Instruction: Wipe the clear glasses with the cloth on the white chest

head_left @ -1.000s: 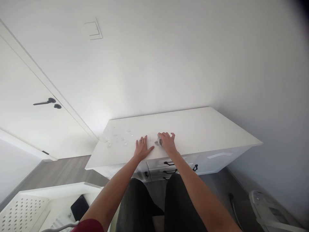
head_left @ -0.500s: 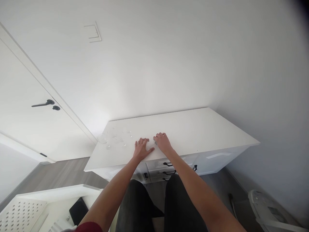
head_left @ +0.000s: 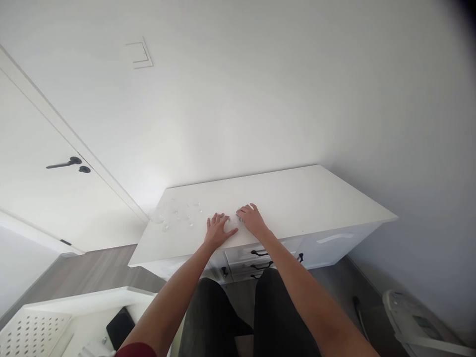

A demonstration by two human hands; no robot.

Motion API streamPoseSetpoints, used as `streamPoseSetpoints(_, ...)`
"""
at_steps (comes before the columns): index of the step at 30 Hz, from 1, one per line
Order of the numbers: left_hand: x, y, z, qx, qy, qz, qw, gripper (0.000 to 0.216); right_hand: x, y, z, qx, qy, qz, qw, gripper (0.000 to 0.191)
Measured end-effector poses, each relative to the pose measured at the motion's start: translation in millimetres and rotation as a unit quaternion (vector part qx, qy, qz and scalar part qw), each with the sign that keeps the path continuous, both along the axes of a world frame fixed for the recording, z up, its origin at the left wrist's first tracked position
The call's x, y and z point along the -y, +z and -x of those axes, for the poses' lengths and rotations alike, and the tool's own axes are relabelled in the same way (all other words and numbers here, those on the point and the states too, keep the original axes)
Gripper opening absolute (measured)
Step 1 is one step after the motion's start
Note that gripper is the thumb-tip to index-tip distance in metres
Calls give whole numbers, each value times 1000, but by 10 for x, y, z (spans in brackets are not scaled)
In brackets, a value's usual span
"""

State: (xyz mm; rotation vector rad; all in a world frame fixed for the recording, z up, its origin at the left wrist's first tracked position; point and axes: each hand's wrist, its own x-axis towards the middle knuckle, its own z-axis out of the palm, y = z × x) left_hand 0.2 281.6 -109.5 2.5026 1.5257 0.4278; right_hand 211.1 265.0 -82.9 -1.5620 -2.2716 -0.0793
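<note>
On the white cabinet top [head_left: 290,198], my left hand [head_left: 216,232] curves its thumb and fingers around a clear, glass-like piece [head_left: 229,221], very faint against the white. Close by on the right, my right hand [head_left: 251,218] has its fingers bent down over a small greyish, see-through part [head_left: 239,217]. Whether both hands grip one piece or two cannot be made out. To the left of my left hand stand several clear glasses [head_left: 158,215], their outlines hardly visible.
The cabinet backs onto a white wall [head_left: 238,99]; black drawer handles [head_left: 259,253] stick out from its front. A door with a black handle [head_left: 65,163] is at the left. Behind me are a white unit with a perforated panel [head_left: 31,332] and, at the right, a whitish appliance [head_left: 412,317].
The view has shifted very slightly. Both hands keep almost the same place and pose, and the glasses at the left have not moved on the cabinet.
</note>
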Motion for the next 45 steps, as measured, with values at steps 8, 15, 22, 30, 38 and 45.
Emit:
streamPoseSetpoints(8,-2,1,-10,-1,2,8,1000,64,299,2,-237,-343,-59,-73,935,51)
streamPoseSetpoints(15,10,16,-21,1,6,7,1000,64,132,-157,-77,-691,-185,73,696,48)
streamPoseSetpoints(22,11,10,-12,-5,2,4,1000,66,98,-269,-152,-568,-117,91,810,57)
streamPoseSetpoints(30,20,39,-12,4,8,3,1000,61,29,-210,-138,-605,-109,59,786,38)
streamPoseSetpoints(38,-6,-16,-1,11,10,3,1000,62,-160,-172,26,-481,-199,38,853,39)
streamPoseSetpoints(45,4,0,4,20,2,2,1000,64,-230,-184,35,-450,-217,56,864,37)
